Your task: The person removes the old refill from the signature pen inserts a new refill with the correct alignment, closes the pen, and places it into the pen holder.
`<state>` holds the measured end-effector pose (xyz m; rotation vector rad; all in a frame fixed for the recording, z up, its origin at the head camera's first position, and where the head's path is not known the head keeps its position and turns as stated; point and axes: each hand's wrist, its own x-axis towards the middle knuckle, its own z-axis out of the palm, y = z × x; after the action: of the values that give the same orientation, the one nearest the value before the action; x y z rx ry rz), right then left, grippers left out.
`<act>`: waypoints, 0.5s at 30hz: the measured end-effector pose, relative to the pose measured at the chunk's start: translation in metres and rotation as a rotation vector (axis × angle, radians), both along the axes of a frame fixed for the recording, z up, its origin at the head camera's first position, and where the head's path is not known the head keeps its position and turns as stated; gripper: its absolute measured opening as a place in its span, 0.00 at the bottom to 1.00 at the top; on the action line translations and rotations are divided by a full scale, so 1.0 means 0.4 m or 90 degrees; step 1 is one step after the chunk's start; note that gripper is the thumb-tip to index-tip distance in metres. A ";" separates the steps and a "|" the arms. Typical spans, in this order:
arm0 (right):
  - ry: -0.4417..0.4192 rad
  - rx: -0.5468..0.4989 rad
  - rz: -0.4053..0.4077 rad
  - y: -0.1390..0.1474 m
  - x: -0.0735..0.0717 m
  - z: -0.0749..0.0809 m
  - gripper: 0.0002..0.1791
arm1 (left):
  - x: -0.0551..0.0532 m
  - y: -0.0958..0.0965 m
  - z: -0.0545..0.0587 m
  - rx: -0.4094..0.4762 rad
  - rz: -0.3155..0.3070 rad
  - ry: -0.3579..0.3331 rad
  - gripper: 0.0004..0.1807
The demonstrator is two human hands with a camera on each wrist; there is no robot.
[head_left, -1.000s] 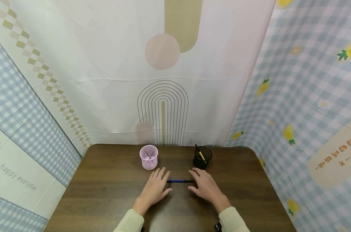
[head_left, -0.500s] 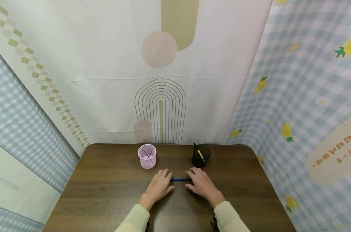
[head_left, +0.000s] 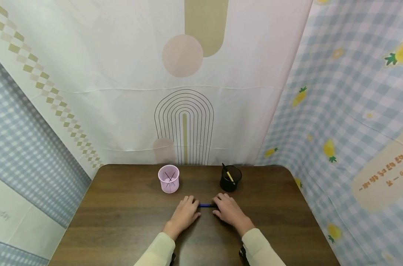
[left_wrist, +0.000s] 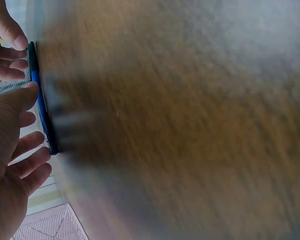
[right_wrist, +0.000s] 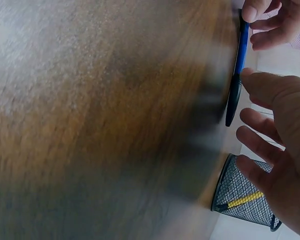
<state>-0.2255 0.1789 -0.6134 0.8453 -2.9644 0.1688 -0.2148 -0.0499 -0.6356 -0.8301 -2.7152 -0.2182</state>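
Note:
A blue pen with black ends [head_left: 206,205] lies crosswise on the table, between the two hands in the head view. My left hand [head_left: 184,213] is at its left end, fingertips right at the pen and thumb apart on the near side. Around the right end, my right hand [head_left: 229,211] lies in a mirrored pose, with fingers loosely bent and its thumb on the near side. Both wrist views show the pen [left_wrist: 43,112] along the fingertips, neither hand's fingers wrapped round it. The hands cover the pen's ends in the head view.
Behind the left hand stands a pink mesh pen cup [head_left: 169,187]. A black mesh pen cup [head_left: 227,186] holding a yellow-and-black pen [head_left: 229,174] stands beyond the right hand. Patterned cloth [head_left: 241,118] hangs along the brown wooden table's [head_left: 121,207] back edge and sides.
Both hands have moved inward along the pen, the left one to the right and the right one slightly left, so less of the pen shows. The fingers have bent more.

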 end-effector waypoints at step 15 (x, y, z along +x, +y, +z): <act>0.036 -0.004 0.002 -0.008 -0.012 -0.039 0.15 | 0.001 0.010 -0.007 0.028 0.013 0.022 0.15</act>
<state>-0.2304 0.1756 -0.6288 0.8391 -2.9089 0.1510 -0.2146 -0.0459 -0.6384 -0.7869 -2.6758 -0.2570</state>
